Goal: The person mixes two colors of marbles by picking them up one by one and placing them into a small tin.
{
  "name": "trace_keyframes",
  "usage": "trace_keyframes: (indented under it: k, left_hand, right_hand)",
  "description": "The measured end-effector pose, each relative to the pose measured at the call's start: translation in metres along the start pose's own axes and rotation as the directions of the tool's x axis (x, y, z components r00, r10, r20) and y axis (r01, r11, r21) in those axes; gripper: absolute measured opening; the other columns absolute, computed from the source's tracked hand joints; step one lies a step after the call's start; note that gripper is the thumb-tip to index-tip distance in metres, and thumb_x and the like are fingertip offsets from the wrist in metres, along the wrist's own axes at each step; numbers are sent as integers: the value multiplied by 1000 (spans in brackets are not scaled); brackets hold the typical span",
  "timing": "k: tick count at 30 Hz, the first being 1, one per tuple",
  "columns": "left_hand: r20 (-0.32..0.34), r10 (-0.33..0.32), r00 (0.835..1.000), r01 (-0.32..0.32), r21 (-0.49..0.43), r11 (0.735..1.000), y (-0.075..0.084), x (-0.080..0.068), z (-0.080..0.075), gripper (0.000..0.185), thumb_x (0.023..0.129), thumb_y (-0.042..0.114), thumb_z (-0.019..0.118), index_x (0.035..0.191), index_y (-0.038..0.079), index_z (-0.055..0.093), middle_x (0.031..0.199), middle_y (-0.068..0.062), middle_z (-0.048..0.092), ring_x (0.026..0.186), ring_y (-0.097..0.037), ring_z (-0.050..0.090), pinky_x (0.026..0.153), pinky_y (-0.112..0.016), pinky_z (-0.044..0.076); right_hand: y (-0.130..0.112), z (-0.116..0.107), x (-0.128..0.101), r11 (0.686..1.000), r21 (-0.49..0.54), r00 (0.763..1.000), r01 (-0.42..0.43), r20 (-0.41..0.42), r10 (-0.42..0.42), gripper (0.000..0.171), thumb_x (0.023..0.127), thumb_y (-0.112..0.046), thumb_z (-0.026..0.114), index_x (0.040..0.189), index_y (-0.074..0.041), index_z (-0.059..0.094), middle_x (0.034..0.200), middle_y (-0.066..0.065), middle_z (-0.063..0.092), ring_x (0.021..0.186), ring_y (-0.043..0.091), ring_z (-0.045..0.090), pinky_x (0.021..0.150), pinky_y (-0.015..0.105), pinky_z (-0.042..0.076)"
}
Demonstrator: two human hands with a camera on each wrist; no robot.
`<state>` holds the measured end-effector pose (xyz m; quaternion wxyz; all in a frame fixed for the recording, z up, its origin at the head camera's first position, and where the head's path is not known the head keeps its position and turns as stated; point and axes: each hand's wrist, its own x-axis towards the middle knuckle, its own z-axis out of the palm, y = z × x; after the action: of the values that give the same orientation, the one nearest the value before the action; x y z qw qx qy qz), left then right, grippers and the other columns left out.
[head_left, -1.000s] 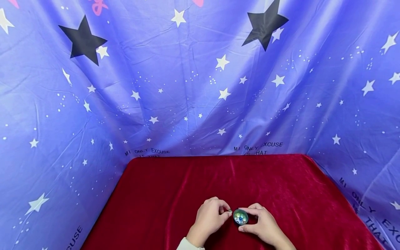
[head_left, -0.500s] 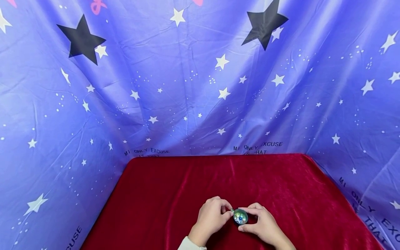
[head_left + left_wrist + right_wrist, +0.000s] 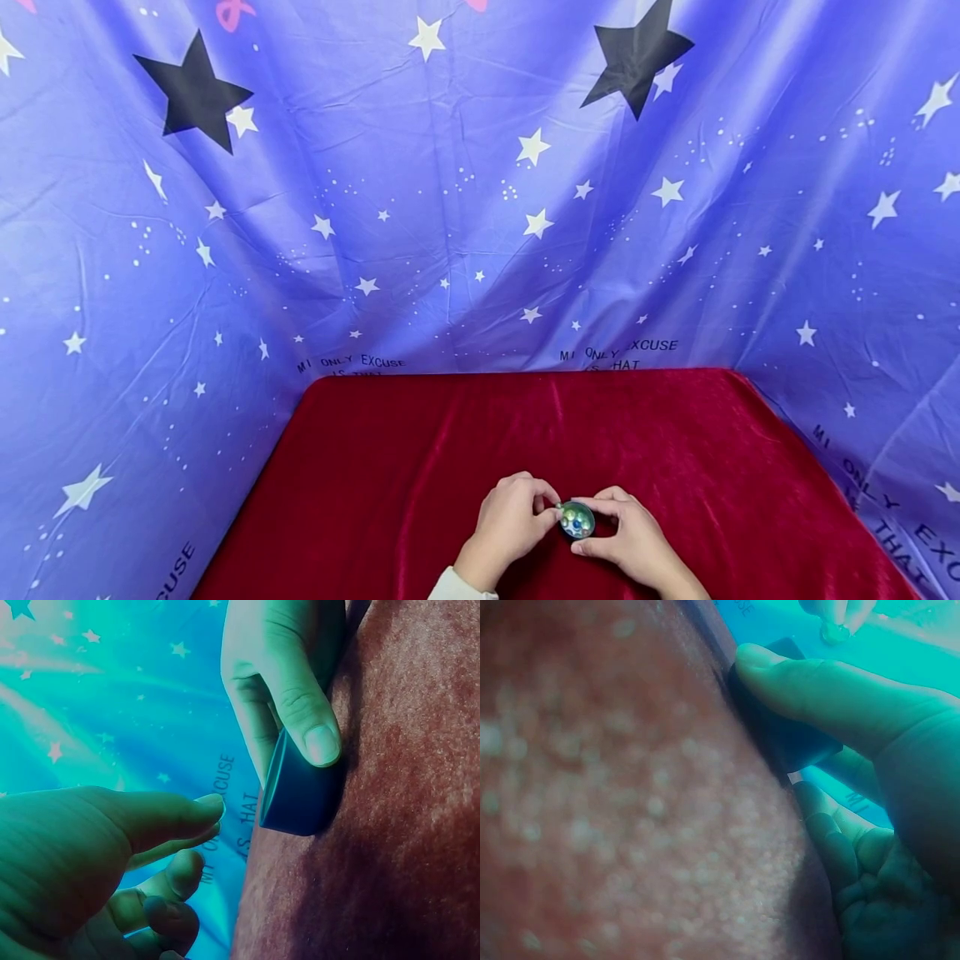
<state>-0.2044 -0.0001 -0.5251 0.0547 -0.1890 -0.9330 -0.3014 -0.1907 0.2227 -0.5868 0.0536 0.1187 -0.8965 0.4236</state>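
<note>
My right hand (image 3: 633,537) pinches the dish (image 3: 577,520) on the worktop (image 3: 420,450); my left hand (image 3: 510,521) pinches 1 bead (image 3: 558,505) just left of its rim.

Looks like a makeshift recording booth rather than any lived-in room: table draped in red velvet cloth (image 3: 450,467) at 6 o'clock, walled from 9 through 12 to 3 o'clock by hung purple star-printed fabric (image 3: 420,250).
</note>
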Motion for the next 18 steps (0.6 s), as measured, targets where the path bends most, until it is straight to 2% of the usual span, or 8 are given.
trace_keyframes:
  k: [12,18]
  left_hand:
    - [18,3,1000,-3,0,1000,1,1,3,10,81,25,85,86,31,78,70,18,49,63,4,41,52,-19,36]
    - [28,15,999,-15,7,1000,2,1,6,10,81,25,85,88,29,79,70,18,49,62,4,41,51,-19,36]
  right_hand:
    - [-2,0,0,999,25,999,-36,15,36,59,63,-47,97,117,-33,78,102,-9,62,92,3,52,79,22,44]
    - [-2,-1,0,1000,15,1000,-27,8,27,59,63,-47,97,117,-33,78,102,-11,61,92,3,52,81,22,45]
